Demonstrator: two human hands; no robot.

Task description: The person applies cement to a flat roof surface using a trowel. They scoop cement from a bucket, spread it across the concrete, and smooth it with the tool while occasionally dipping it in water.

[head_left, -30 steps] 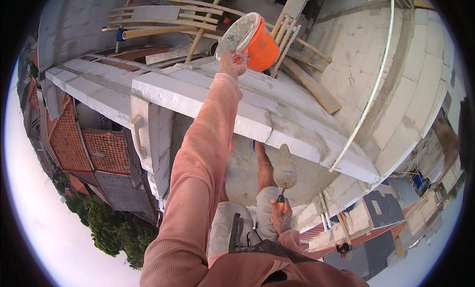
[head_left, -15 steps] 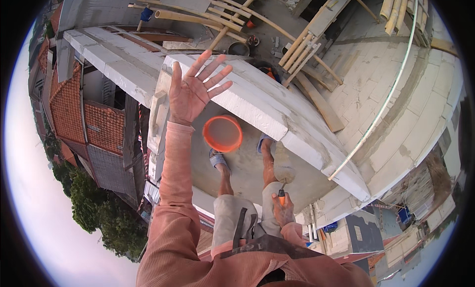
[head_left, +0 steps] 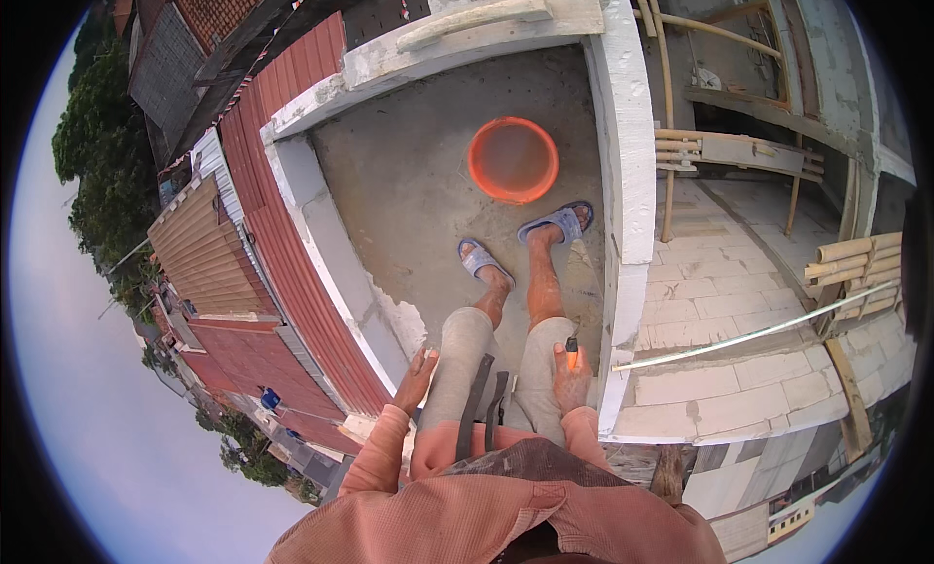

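Observation:
My right hand (head_left: 572, 381) is closed round the orange-and-black handle of a trowel (head_left: 572, 352) beside my right thigh. The trowel's blade points away from me and blends into the grey floor. Low beside my left thigh hangs my left hand (head_left: 415, 381), its fingers loosely extended and nothing seen in it. Farther out, past my sandalled feet, an orange bucket (head_left: 513, 161) holding murky grey liquid stands on the wet-looking cement floor (head_left: 389, 165). Neither hand touches the bucket.
Low white block walls enclose the floor, including a right wall (head_left: 625, 136) close to my right side. A wooden plank (head_left: 475, 21) lies on the far wall. Bamboo scaffolding (head_left: 739, 153) and a pale pole (head_left: 749, 336) are at right. Red metal roofing (head_left: 292, 223) lies below at left.
My left hand has dropped from its raised, spread position to beside my thigh. The view has swung left, bringing the red roofing in. The trowel stays in my right hand.

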